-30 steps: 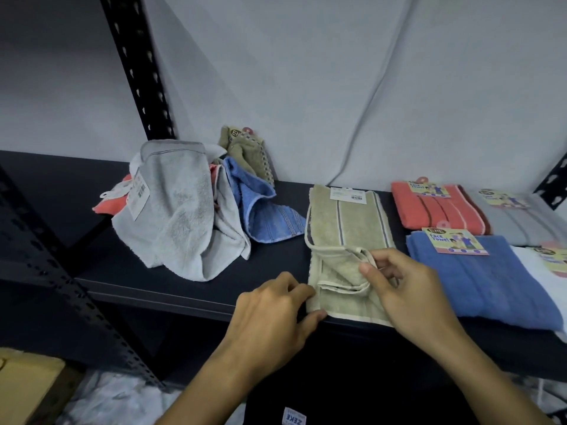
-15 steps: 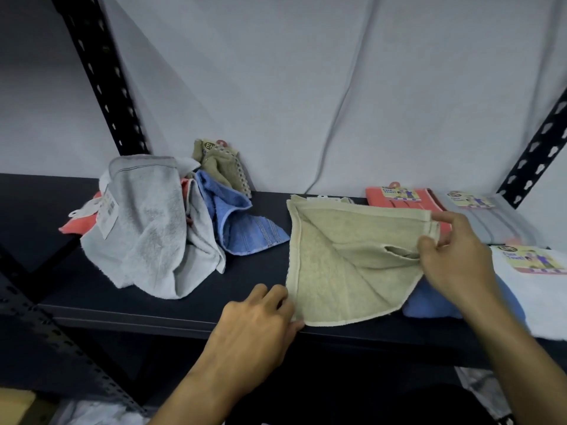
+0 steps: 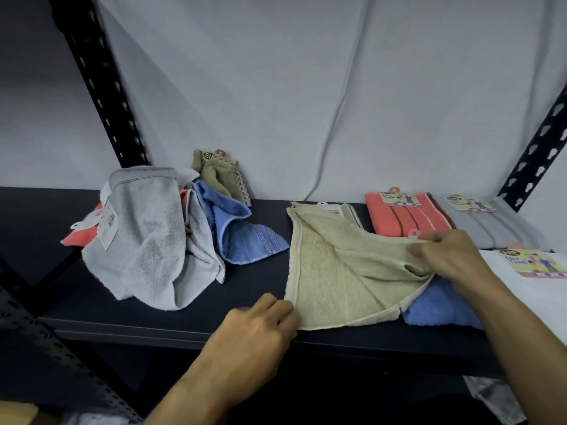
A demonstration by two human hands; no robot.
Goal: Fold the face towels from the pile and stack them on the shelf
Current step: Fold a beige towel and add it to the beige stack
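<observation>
A beige face towel (image 3: pixel 334 271) lies half opened on the dark shelf (image 3: pixel 251 283). My right hand (image 3: pixel 448 259) pinches its right edge, holding a layer pulled out to the right above a folded blue towel (image 3: pixel 438 308). My left hand (image 3: pixel 257 329) grips the towel's near left corner at the shelf's front edge. A loose pile sits at the left: a grey towel (image 3: pixel 147 237), a blue one (image 3: pixel 239 234), a coral one (image 3: pixel 79 239) and a beige one (image 3: pixel 219 174).
Folded towels with paper labels lie at the right: coral (image 3: pixel 405 222), grey (image 3: pixel 491 225), white (image 3: pixel 534 289). Black perforated uprights stand at the back left (image 3: pixel 104 84) and right (image 3: pixel 534 148). A grey cable (image 3: pixel 343 102) hangs down the wall. A lower shelf rail (image 3: pixel 61 357) runs below.
My right hand has swept the beige towel's top layer from the near middle out to the right, opening it over the blue towel. The left hand stayed on the near left corner.
</observation>
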